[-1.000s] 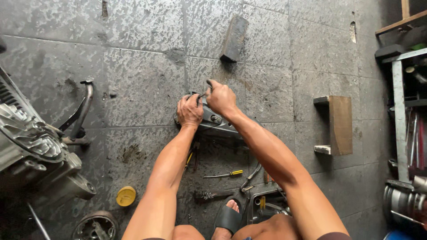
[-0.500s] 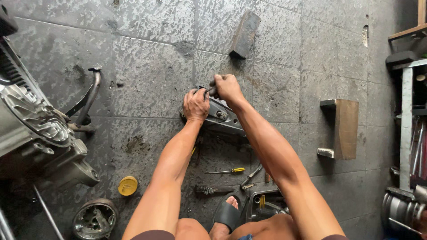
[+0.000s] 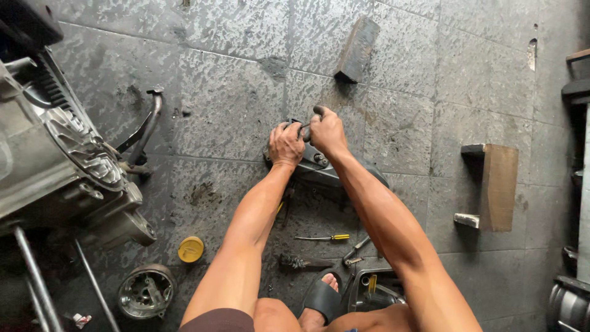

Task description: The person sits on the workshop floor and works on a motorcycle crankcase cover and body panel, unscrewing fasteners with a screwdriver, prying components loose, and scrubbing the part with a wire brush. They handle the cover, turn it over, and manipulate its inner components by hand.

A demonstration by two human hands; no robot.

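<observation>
From the head camera we see our left hand [image 3: 286,144] pressed down on a dark metal engine part [image 3: 319,167] that lies on the grey tiled floor [image 3: 215,92], far from our knees; its fingers curl over the part's far edge. Our right hand [image 3: 327,130], just beside and touching the left, has its fingers closed around a dark tool handle [image 3: 317,112]; we cannot tell what tool it is. Nearer us lie a yellow-handled screwdriver [image 3: 322,237] and a black sandal [image 3: 322,297]. To the left stand an engine block [image 3: 55,160] and a yellow cap [image 3: 190,249]. To the right sits a wooden block [image 3: 498,187].
</observation>
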